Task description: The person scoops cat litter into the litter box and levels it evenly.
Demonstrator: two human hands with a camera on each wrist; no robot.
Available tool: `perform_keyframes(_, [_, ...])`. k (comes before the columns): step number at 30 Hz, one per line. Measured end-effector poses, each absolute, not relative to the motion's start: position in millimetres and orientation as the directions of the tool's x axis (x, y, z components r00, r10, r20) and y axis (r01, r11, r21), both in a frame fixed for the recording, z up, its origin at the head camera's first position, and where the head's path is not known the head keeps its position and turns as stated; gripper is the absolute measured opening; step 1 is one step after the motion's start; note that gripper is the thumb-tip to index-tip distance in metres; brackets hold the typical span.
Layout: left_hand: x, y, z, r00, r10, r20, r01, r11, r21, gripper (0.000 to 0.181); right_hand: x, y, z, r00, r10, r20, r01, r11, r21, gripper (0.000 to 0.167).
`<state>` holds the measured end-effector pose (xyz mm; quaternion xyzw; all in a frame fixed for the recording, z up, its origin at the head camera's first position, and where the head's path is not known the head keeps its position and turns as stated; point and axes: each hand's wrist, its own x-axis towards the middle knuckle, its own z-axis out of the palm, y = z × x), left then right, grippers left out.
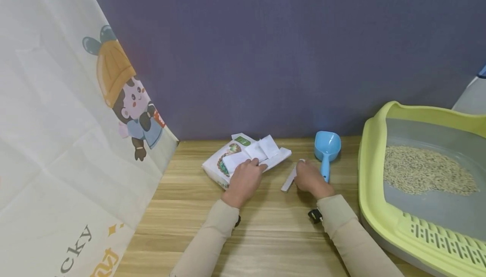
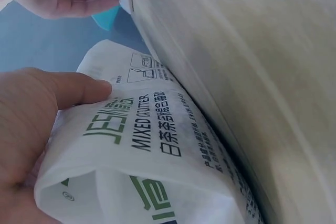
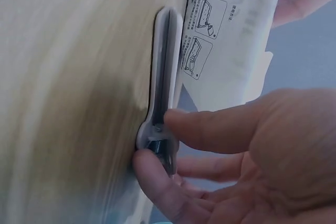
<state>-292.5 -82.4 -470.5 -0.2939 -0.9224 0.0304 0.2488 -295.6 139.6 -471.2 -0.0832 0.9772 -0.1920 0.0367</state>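
Note:
A white cat litter bag [image 1: 212, 165] lies on the wooden table, its top folded over. My left hand [image 1: 244, 180] holds the folded end, thumb on the printed face in the left wrist view, where the bag [image 2: 121, 124] reads "MIXED CAT LITTER". To the right of the bag, my right hand [image 1: 310, 178] pinches one end of a long pale bag clip [image 1: 289, 181] between thumb and fingers. In the right wrist view the clip [image 3: 167, 61] points toward the bag, with a spring at the pinched end. My left fingers behind the bag are partly hidden.
A blue scoop [image 1: 328, 145] lies just behind my right hand. Farther right stands a litter box with a yellow-green rim [image 1: 367, 171], holding pellets [image 1: 425, 169]. A dark blue wall [image 1: 281, 57] backs the table [image 1: 265, 243]; a printed white curtain [image 1: 57, 120] hangs left.

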Motion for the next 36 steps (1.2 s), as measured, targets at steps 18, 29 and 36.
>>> perform_keyframes(18, [-290.4, -84.2, -469.6, -0.711, 0.554, 0.432, 0.527, 0.828, -0.194, 0.023, -295.6, 142.1, -468.9, -0.983, -0.155, -0.097, -0.089, 0.869, -0.486, 0.045])
perform_keyframes(29, [-290.7, -82.9, -468.1, -0.704, 0.562, 0.434, 0.533, 0.822, -0.201, 0.024, -303.4, 146.9, -469.8, -0.989, -0.125, -0.078, -0.053, 0.794, -0.606, 0.031])
perform_keyframes(36, [-289.9, -83.2, -467.6, -0.707, 0.561, 0.431, 0.527, 0.824, -0.208, 0.025, -301.1, 147.4, -468.5, -0.985, -0.12, -0.126, -0.02, 0.797, -0.604, 0.015])
